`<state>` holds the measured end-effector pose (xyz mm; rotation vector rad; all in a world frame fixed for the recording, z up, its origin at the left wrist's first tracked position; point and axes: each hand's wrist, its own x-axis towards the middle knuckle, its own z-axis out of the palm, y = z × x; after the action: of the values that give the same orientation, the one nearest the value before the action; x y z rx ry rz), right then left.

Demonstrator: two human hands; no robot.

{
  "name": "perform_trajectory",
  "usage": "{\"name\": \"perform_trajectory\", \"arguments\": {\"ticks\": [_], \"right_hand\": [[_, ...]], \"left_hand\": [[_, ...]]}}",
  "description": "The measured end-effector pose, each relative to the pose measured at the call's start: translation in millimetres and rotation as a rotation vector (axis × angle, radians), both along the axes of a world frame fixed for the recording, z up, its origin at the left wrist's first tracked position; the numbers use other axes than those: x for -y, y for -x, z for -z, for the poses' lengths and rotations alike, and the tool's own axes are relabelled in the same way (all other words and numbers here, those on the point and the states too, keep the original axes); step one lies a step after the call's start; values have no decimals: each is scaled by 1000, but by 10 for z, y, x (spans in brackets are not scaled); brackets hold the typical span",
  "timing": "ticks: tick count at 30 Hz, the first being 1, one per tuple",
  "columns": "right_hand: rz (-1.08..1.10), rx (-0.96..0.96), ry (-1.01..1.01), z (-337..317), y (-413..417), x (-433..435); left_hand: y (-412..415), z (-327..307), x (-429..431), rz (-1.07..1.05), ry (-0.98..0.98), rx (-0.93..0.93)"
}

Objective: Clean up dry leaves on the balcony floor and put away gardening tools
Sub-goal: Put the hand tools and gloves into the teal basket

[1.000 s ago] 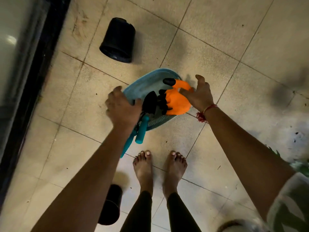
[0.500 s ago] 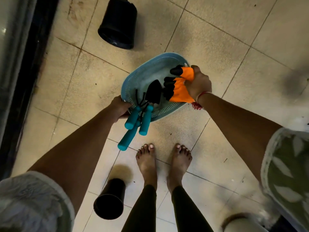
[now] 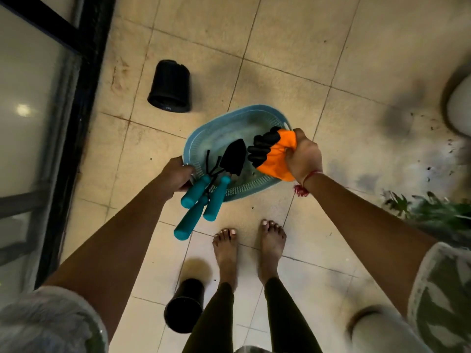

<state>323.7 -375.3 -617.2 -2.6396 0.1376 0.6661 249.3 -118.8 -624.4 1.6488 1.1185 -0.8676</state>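
Lifted off the tiles (image 3: 293,47) since earlier, the blue basket (image 3: 216,128) is gripped at nine o'clock by the left hand (image 3: 175,174) and at three o'clock by the right hand (image 3: 303,154), orange gloves (image 3: 276,156) clenched against its rim, so the teal-handled tools (image 3: 201,200) are kept inside.

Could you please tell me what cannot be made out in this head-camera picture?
Head view:
- Third tool head: three teal handles show, but only the trowel and claw rake heads; the rest lies under them.
- Fingertips of the left hand: tucked beneath the basket rim.
- The orange glove: bunched in the right hand; one or a pair, unclear.
- The white object: cut off by the right edge and blurred.
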Motion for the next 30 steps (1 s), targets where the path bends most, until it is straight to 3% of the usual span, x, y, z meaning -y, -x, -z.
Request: {"name": "perform_trajectory", "arguments": {"ticks": [14,20,30], "right_hand": [[384,-72,-150,-1157,974,616],[509,-99,-183,-1338,1413,703],[713,-231,-248,-1449,2762,1186]], "left_hand": [[-165,-1296,381,381,33,8],[65,-1467,555,414,47,-18],[769,-1566,1141,699,34,-26]]}}
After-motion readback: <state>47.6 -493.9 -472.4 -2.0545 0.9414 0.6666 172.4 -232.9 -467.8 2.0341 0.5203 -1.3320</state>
